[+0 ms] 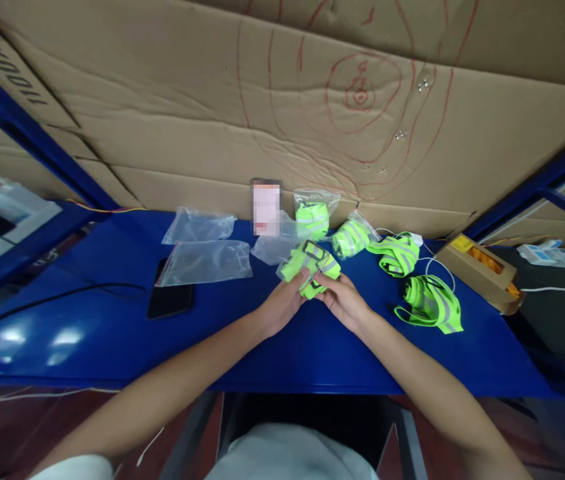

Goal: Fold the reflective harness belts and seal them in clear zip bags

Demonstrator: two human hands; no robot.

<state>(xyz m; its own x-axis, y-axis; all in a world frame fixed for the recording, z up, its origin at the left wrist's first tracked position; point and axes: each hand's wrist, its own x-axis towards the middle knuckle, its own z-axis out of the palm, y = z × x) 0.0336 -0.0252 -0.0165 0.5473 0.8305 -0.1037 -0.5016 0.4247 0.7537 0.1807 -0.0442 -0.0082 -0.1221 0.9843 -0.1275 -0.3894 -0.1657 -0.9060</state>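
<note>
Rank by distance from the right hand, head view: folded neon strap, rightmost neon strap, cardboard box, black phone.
1. Folded neon strap, gripped by right hand and left hand.
2. Rightmost neon strap, right of the hand.
3. Cardboard box, farther right.
4. Black phone, far left.

1. We see a plain white top (292,457) along the bottom edge, at the middle.
2. We see a short white sleeve (75,468) in the lower left corner, ending high on the left arm (162,393).
3. We see the left arm and the right arm (432,387) bare down to the wrists.
4. We see the left hand (280,308) and the right hand (345,301) bare too.
</note>
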